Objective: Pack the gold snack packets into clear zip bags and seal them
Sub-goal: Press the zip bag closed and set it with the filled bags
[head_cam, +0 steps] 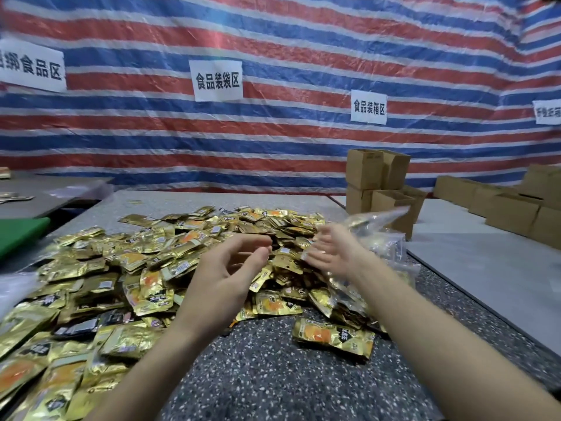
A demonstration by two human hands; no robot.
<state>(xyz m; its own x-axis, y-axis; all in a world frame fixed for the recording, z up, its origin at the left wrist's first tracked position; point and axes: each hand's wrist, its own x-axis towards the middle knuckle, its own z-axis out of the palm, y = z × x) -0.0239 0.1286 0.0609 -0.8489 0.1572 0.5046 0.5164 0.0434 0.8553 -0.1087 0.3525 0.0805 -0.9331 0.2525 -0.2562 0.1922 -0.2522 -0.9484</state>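
A big heap of gold snack packets (170, 268) covers the speckled table (261, 375). My left hand (224, 278) hovers over the heap's middle, fingers loosely curved, with nothing in it. My right hand (331, 253) is beside it to the right, blurred, with fingers stretched out. Just beyond my right hand a clear zip bag (376, 218) holding gold packets is blurred in the air; I cannot tell whether the hand touches it. More filled clear bags (391, 250) lie below it. One gold packet (334, 337) lies apart near my right forearm.
Stacked cardboard boxes (376, 177) stand at the back right, and more boxes (516, 208) sit on a pale grey table (485, 268). A green board (18, 232) is at the left. A striped tarp wall (273, 132) with paper signs closes the back.
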